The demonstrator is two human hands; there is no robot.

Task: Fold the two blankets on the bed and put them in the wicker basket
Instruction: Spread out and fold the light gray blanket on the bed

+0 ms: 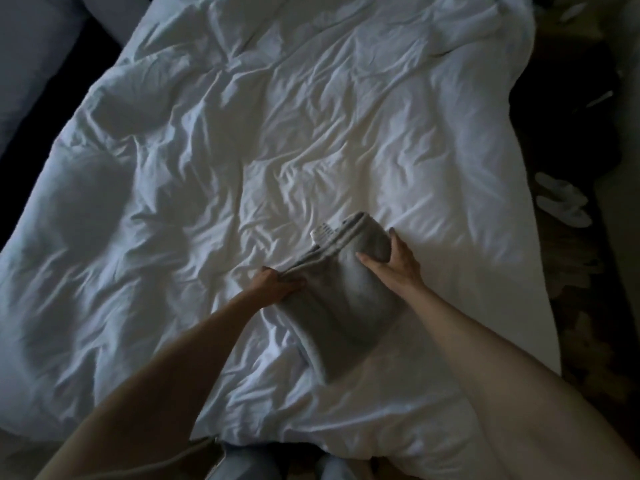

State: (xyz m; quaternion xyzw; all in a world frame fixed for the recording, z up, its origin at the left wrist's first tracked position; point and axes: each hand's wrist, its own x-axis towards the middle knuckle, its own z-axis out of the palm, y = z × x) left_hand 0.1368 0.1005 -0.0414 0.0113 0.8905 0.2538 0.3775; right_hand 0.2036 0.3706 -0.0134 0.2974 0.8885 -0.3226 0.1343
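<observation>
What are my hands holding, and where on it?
Both grip the folded grey blanket: left hand at its left edge, right hand round its far right corner.

Left arm [156, 375]: bare from wrist to bottom edge of view.
Right arm [502, 358]: bare from wrist to bottom-right corner.
Right hand [398, 268]: one nail reads dark in dim light.
Legs [242, 462]: pale grey-blue cloth, two shapes at bottom edge; garment unclear.

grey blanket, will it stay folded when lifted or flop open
Probably floppy: the blanket bends softly over the duvet, so free ends would droop. Its layered far edge looks loose and may splay unless the left hand and right hand clamp it.
</observation>
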